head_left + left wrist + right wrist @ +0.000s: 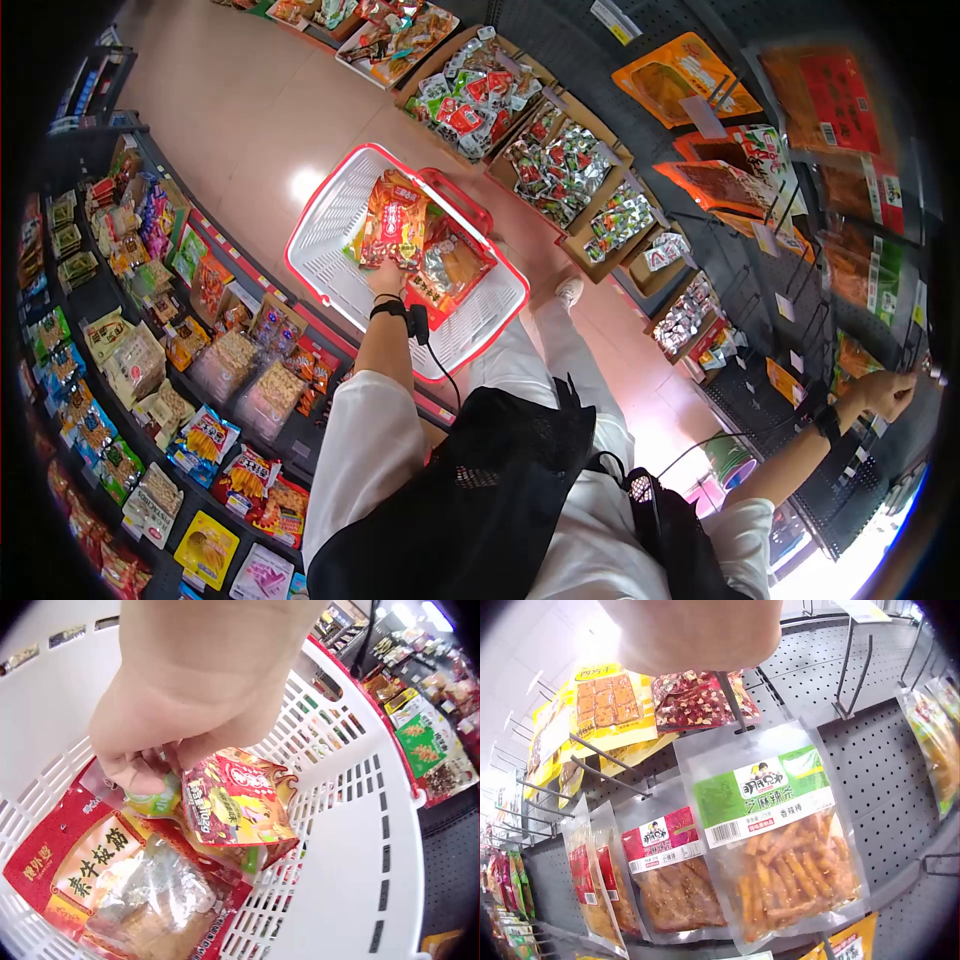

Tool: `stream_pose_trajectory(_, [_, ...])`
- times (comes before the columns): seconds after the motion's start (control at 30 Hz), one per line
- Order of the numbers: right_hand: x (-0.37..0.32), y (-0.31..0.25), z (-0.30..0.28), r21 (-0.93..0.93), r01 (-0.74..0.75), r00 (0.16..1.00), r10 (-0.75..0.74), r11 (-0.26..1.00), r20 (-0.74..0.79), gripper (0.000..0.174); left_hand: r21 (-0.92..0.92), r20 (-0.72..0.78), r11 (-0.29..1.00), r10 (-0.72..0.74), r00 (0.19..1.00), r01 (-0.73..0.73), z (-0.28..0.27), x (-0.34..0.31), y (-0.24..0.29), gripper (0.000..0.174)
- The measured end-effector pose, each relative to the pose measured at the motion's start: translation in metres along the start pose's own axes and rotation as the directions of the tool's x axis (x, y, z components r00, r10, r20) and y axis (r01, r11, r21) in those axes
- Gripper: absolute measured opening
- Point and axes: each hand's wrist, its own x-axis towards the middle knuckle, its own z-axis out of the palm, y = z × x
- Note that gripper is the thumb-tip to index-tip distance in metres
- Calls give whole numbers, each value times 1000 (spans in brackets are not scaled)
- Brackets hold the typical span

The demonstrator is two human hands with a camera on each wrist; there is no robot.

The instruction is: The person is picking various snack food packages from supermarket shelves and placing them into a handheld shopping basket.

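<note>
My left hand [385, 278] reaches down into a white shopping basket [335, 185] with a red rim. In the left wrist view its curled fingers and thumb pinch the edge of a green-yellow snack packet [156, 804], beside a red and gold snack packet [238, 796]. Under them lies a large red bag of vegetarian snack [97, 877] with a clear window. My right hand [888, 396] is raised at the rack on the right, fingers bent. In the right wrist view it is over a hook [733, 705] bearing a green-labelled bag of spicy sticks [780, 832]; its fingertips are hidden.
More bags hang on hooks, among them a red-labelled bag [671, 877] and a yellow bag [611, 709]. Open cartons of small packets [565, 165] line the right shelf foot. Shelves of snacks [235, 365] stand at left, with pink floor [240, 120] between.
</note>
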Motion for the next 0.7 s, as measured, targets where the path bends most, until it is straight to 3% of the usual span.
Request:
stream_pose_trajectory(0.03, [1,3,0,1,33,999,-33,999,-22,24,-10,-16,976,217,976,-217,0,-14,8,19])
stream_pose_trajectory(0.07, [0,6,1,0,67,997,-67,998,-45,23,-11,-20,975,222,975,-222,0,-31,24,19])
stream_pose_trajectory(0.1, [0,22,3,2,62,997,-62,998,-49,23,-297,-55,947,111,992,-122,-1,-50,46,20])
stream_pose_trajectory(0.13, [2,46,7,-44,114,990,-117,992,-80,23,-559,-52,829,-11,999,-20,-1,-68,62,21])
stream_pose_trajectory(0.27, [-3,62,10,-191,198,959,-230,961,-166,26,-583,-76,809,44,996,-80,-27,-95,85,14])
stream_pose_trajectory(0.33, [-12,51,14,-202,148,960,-189,968,-205,26,-597,-128,786,104,986,-161,-39,-121,113,8])
stream_pose_trajectory(0.4, [-13,36,17,-303,175,947,-244,937,-210,23,-660,-147,667,337,930,-346,-51,-169,161,5])
stream_pose_trajectory(0.47, [-22,33,22,-301,287,928,-342,909,-150,18,-632,-177,675,353,919,-381,-59,-219,208,4])
stream_pose_trajectory(0.53, [-41,-5,29,-256,237,962,-263,937,-72,12,-617,-140,678,406,903,-400,-80,-250,198,6])
stream_pose_trajectory(0.57, [-34,-14,20,-236,176,970,-210,956,-126,11,-650,-95,601,543,834,-465,-74,-265,248,7])
stream_pose_trajectory(0.63, [-31,-38,13,-133,127,988,-137,983,-72,10,-672,-20,525,692,722,-522,-75,-322,287,10])
stream_pose_trajectory(0.67, [-35,-51,14,-87,93,995,-96,992,-33,11,-671,19,483,769,639,-562,-75,-339,307,11])
stream_pose_trajectory(0.7, [-34,-62,11,-43,57,998,-56,997,32,13,-658,74,424,859,507,-622,-77,-346,317,10])
